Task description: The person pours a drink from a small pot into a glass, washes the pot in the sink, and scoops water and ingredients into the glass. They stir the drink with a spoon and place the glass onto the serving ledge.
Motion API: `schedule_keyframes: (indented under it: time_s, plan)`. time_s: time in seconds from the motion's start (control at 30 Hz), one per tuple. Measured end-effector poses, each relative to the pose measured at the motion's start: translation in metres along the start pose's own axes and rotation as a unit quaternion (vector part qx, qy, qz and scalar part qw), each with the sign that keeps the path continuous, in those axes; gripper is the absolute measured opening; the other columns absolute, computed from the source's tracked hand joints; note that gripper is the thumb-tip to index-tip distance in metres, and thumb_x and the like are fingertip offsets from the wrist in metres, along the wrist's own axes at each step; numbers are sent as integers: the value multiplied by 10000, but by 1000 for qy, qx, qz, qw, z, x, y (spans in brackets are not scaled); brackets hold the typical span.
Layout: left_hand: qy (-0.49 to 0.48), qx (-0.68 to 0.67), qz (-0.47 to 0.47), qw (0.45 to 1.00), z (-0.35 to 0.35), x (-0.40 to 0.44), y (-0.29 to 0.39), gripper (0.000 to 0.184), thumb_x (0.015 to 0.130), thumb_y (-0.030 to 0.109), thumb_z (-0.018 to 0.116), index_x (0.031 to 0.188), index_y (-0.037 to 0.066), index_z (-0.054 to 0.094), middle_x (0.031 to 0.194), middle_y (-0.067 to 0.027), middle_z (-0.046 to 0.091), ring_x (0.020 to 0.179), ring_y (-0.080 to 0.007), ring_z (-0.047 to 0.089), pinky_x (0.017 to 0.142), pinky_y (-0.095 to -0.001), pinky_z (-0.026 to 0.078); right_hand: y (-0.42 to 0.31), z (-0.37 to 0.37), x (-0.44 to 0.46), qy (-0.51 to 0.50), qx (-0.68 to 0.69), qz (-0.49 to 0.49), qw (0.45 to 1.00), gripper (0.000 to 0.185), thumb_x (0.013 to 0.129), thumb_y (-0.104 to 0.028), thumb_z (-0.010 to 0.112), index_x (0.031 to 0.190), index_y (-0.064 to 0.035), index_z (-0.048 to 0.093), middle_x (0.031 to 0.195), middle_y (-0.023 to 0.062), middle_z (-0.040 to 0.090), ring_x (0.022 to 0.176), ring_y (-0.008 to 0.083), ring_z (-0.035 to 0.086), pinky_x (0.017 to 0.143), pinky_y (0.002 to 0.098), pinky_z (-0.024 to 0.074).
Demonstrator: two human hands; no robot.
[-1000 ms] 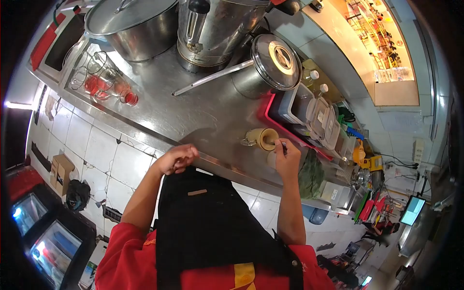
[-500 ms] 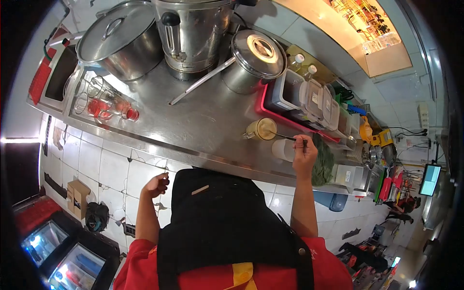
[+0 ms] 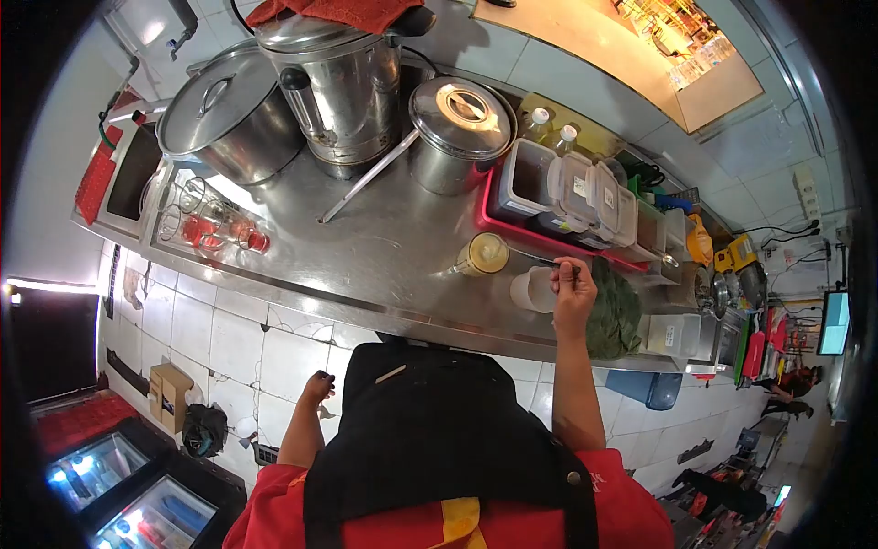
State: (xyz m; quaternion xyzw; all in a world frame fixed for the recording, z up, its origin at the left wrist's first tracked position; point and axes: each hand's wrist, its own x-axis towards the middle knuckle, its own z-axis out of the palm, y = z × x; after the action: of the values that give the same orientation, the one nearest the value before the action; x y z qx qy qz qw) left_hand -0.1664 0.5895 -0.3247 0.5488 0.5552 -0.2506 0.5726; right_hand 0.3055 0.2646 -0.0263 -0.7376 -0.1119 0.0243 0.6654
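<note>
My right hand [image 3: 574, 297] is closed on the dark handle of a thin spoon [image 3: 540, 260]. The spoon points left toward a glass mug [image 3: 482, 254] of pale tan drink, and its far end is at the mug's right rim. I cannot make out whether the tip is inside. Just below the spoon, left of my right hand, stands a white plastic cup [image 3: 533, 291]. My left hand [image 3: 318, 387] hangs low in front of the counter, fingers loosely bent, with nothing visible in it.
A lidded pot [image 3: 233, 114], a large metal urn [image 3: 338, 101] and a smaller lidded pot [image 3: 460, 137] line the back. Lidded containers [image 3: 572, 197] stand in a red tray [image 3: 485, 203]. Glasses [image 3: 215, 224] are at left, a green cloth [image 3: 613, 311] at right.
The view has shifted. My right hand has drawn the spoon rightward relative to the mug, from over the drink to the rim. My left hand has dropped lower.
</note>
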Motion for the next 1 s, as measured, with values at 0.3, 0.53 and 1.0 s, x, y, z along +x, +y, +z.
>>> schedule_keyframes:
  time_s: [0.3,0.53,1.0]
  plan:
    - [31,-13,50,998,1,-9,21,279,983,236,612,1128,0,583,866,-145,711,660,-207,693,548,-335,519,26,-11,4,-27,144,59,987,204,1025,-259,624,1029,-59,659,791,13,590,640,72,472,564,222,350]
    - [28,-3,31,999,9,-11,20,279,986,244,612,1127,4,589,869,-134,712,671,-200,696,555,-334,517,35,-15,4,-51,190,83,977,210,1018,-269,630,1035,-62,664,790,8,593,641,73,474,571,218,367]
    - [17,-14,33,999,11,-10,13,281,974,239,618,1137,13,587,866,-125,711,659,-191,689,552,-328,516,39,-23,2,-56,227,107,966,244,993,-295,663,1000,-51,677,781,9,598,654,88,472,570,246,361]
